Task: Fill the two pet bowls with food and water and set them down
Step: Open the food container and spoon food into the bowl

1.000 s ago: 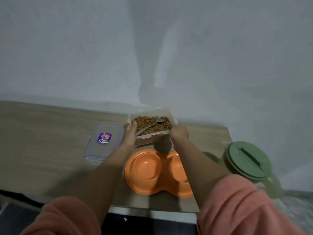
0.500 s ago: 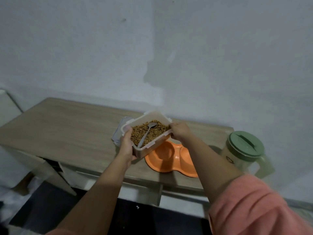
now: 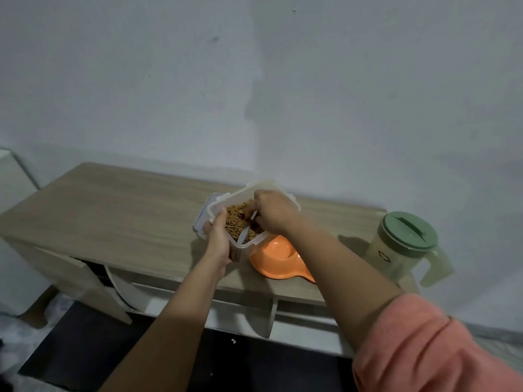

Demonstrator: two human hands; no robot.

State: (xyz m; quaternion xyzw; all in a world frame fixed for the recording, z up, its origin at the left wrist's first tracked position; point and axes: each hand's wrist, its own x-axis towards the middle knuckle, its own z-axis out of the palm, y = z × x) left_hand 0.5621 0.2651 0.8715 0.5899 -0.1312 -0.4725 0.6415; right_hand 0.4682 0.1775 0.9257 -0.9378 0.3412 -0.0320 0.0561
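**Scooping kibble over an empty double bowl**

Holding the clear kibble container [image 3: 256, 190] lifted off the sideboard top [image 3: 119, 210], tipped toward the orange double pet bowl [image 3: 278, 257] so that any spill should be falling into the near well rather than onto the wood. Left hand [image 3: 219, 241] wrapping the container's left wall and base, fingers clamped on it, thumb hooked over the rim. Right hand [image 3: 273, 212] reaching into the dry food [image 3: 236, 223], fingers pinched together on the handle of a pale spoon [image 3: 244, 236], apparently readying the first scoop. Showing no food and no water in the one visible well of the bowl; the second well lying hidden under the right forearm. Resting near the front edge of the top, toward its right end, that bowl; not yet filled, not yet set down.

Lying behind the container, toward the back edge, the snap-lock lid [image 3: 208, 207], mostly hidden. Standing at the right end, well apart from the bowl, a lidded water jug [image 3: 404, 247] with a green cap, handle pointing right, likely waiting for the water step. Crossing directly over the bowl, the right forearm, crowding the pouring path; hanging low above the bowl's left rim, the container's near corner.
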